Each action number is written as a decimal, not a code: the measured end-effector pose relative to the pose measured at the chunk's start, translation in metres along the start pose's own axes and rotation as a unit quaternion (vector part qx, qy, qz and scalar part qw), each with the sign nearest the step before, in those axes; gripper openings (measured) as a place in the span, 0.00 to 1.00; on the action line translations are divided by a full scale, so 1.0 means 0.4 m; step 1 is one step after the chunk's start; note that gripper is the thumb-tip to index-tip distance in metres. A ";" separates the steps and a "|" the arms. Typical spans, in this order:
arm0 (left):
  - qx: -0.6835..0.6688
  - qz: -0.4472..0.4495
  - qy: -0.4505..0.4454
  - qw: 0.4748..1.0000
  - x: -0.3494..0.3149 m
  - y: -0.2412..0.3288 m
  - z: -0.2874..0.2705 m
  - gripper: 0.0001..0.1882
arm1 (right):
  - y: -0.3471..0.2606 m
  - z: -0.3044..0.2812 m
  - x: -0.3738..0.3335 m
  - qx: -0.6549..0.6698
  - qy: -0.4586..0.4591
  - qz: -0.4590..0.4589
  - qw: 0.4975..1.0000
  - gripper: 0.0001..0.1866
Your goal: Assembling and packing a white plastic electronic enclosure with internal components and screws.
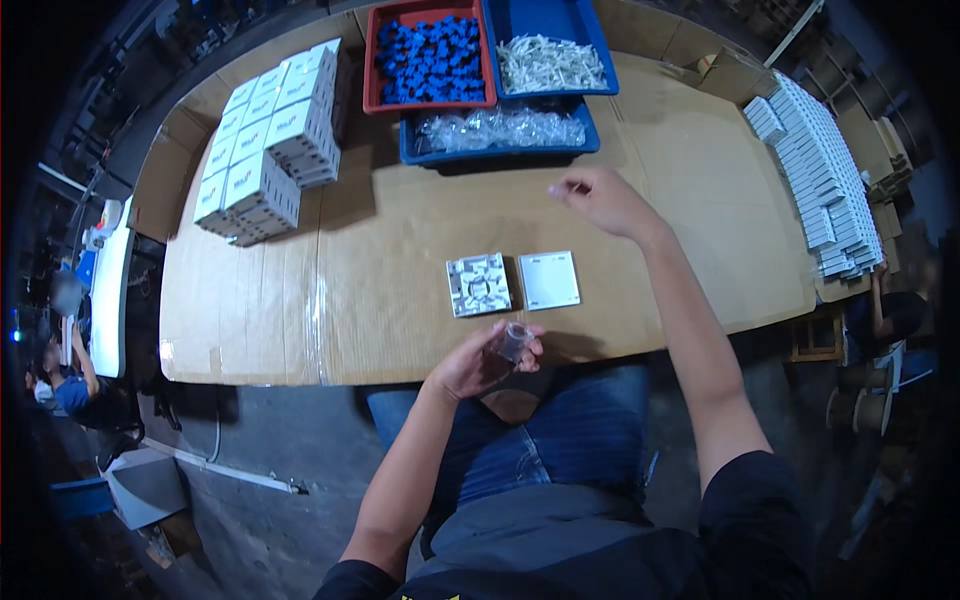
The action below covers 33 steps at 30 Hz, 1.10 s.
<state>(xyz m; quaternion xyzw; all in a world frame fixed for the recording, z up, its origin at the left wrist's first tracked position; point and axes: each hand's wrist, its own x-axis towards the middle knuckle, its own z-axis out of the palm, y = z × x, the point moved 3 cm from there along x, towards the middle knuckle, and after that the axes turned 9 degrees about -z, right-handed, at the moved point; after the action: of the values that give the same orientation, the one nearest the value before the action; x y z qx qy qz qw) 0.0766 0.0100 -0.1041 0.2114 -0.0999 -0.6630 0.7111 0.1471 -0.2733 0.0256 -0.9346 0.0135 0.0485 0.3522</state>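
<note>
Clear plastic container (515, 342) sits in the curled fingers of my left hand (476, 366), at the near edge of the tabletop (400, 300), just below a patterned white square unit (479, 285) and a flat white plate (549, 279). My right hand (606, 200) hovers farther out, fingertips pinched narrow on what looks like a small pale piece (555, 191), too small to identify. I judge this a loading step; the next move calls for bringing those fingertips to the container's mouth. It is see-through, short and roughly cylindrical; cup or opened bag, I cannot tell.
</note>
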 end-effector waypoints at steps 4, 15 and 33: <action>-0.006 -0.012 -0.018 1.000 0.022 0.007 0.017 0.33 | 0.203 -0.141 0.163 -0.103 0.231 -0.053 0.966 0.12; -0.031 -0.052 0.024 0.998 0.023 0.009 0.003 0.36 | 0.301 -0.380 0.465 -0.387 0.335 -0.037 0.858 0.11; -0.034 -0.066 0.040 0.996 0.020 0.015 0.010 0.37 | 0.375 -0.402 0.528 -0.415 0.333 -0.076 0.843 0.07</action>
<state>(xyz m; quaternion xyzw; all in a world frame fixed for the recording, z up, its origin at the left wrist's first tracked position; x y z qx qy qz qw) 0.0811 0.0015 -0.0992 0.2193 -0.0348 -0.7029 0.6758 0.3612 -0.4905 0.0260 -0.9513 0.0375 -0.2918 -0.0919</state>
